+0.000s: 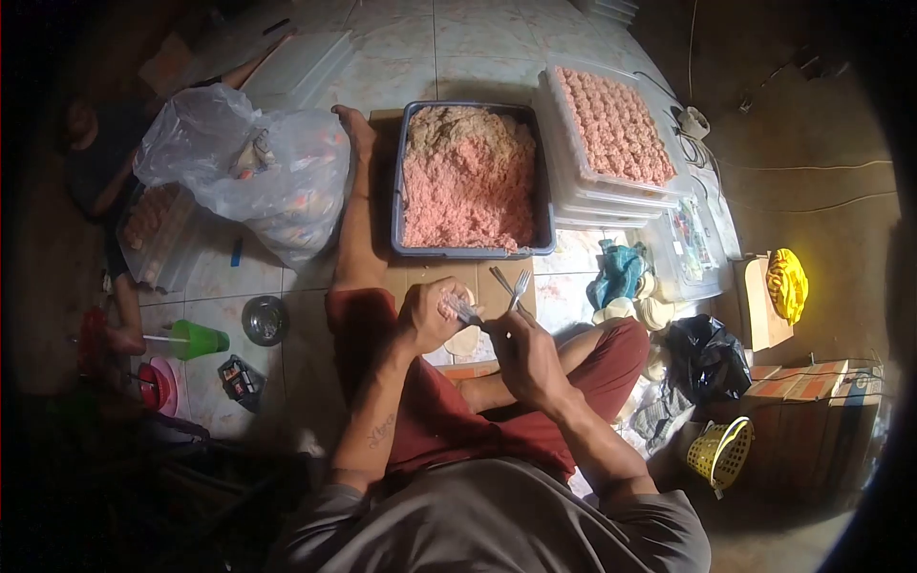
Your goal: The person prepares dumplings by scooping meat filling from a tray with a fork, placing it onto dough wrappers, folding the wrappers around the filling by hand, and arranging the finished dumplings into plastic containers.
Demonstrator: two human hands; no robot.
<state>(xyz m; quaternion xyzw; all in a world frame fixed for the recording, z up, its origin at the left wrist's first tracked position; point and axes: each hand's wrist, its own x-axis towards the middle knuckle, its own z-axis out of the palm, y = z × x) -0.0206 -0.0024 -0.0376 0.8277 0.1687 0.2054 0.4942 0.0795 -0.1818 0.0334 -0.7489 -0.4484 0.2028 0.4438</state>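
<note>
My right hand [530, 353] is closed around a metal fork [522, 285] whose tines point up and away from me. A second thin metal utensil [500, 278] rises beside it from the same hand. My left hand [435, 310] is curled, palm toward my right hand, around something pale and pinkish that I cannot make out. A shiny grey metal piece [464, 310] lies across its fingers. Just below the hands is a round pale flat disc [464, 340]. Ahead stands a dark blue tub [399, 205] full of pink minced filling [468, 196].
Stacked clear trays [597, 205] to the right carry rows of pink portions [616, 124]. Round pale discs [654, 312] and a teal bag [616, 274] lie nearby. On the left are a large plastic bag [287, 181], a green cup [201, 339] and another person's hand [124, 339].
</note>
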